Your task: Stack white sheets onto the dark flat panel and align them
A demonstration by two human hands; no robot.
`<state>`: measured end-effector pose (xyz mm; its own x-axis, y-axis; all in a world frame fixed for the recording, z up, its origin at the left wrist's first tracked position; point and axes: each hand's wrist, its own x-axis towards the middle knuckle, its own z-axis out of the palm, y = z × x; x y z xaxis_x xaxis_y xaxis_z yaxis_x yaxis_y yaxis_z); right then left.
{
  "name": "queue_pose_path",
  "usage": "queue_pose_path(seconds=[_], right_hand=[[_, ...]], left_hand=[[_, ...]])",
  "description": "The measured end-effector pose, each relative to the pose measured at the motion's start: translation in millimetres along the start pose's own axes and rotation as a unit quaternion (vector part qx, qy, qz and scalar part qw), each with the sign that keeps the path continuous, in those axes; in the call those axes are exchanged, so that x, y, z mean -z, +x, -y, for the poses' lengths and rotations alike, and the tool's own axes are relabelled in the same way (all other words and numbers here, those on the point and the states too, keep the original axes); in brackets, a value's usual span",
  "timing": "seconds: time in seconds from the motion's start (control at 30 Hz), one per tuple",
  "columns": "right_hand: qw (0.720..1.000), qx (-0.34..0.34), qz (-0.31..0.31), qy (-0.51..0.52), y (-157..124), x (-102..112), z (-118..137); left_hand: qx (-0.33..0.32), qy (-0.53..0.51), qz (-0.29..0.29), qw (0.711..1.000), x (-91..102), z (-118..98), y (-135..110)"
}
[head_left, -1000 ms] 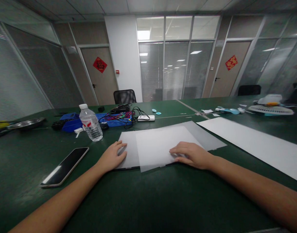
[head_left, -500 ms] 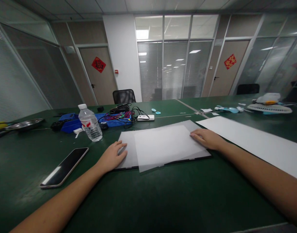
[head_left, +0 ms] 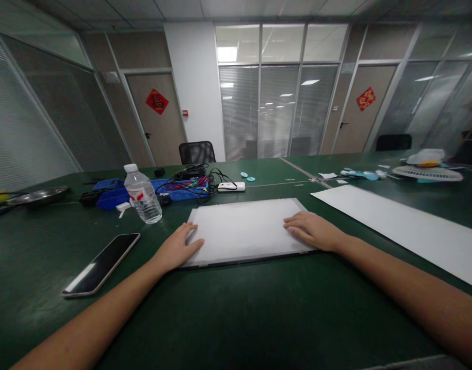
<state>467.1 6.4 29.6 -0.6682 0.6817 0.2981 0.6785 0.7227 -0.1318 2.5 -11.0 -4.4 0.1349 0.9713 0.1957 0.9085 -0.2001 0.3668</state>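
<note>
A stack of translucent white sheets lies on a thin dark panel on the green table, its edges lined up. My left hand rests flat on the stack's left near corner, fingers stretched out. My right hand lies flat on the right edge of the stack, fingers extended and pressing on the top sheet. Neither hand grips anything.
A black phone lies at the left, a water bottle behind it. Blue trays with tangled cables and a white device sit further back. A long white sheet lies to the right, a fan-like object beyond it.
My right hand slid the top sheet from a skewed position to lie square over the sheet below; the hand moved right, then back to the stack's right edge. My left hand stayed put.
</note>
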Motion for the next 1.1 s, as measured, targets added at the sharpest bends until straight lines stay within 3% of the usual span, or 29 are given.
queue_pose_path(seconds=[0.3,0.63,0.77,0.83,0.9,1.0,1.1], right_hand=[[0.999,0.015,0.009,0.027,-1,-6,-9],[0.998,0.003,0.032,0.053,-3,-2,6],[0.998,0.012,0.029,0.059,-2,-5,-13],[0.999,-0.033,-0.003,0.014,-5,-6,-40],[0.989,-0.120,-0.046,-0.077,-15,-6,-77],[0.931,-0.286,-0.083,-0.209,-40,-3,-134],[0.862,-0.448,-0.055,-0.231,-65,-2,-173]], left_hand=[[0.015,-0.002,-0.020,1.000,-0.6,4,4],[0.019,-0.008,-0.030,0.999,-0.6,7,5],[0.020,-0.008,-0.023,1.000,0.3,7,6],[0.024,-0.006,-0.014,1.000,0.8,6,6],[0.026,-0.002,-0.009,1.000,1.1,6,6],[0.024,0.000,-0.008,1.000,0.7,7,6],[0.014,0.010,-0.004,1.000,-0.5,7,4]])
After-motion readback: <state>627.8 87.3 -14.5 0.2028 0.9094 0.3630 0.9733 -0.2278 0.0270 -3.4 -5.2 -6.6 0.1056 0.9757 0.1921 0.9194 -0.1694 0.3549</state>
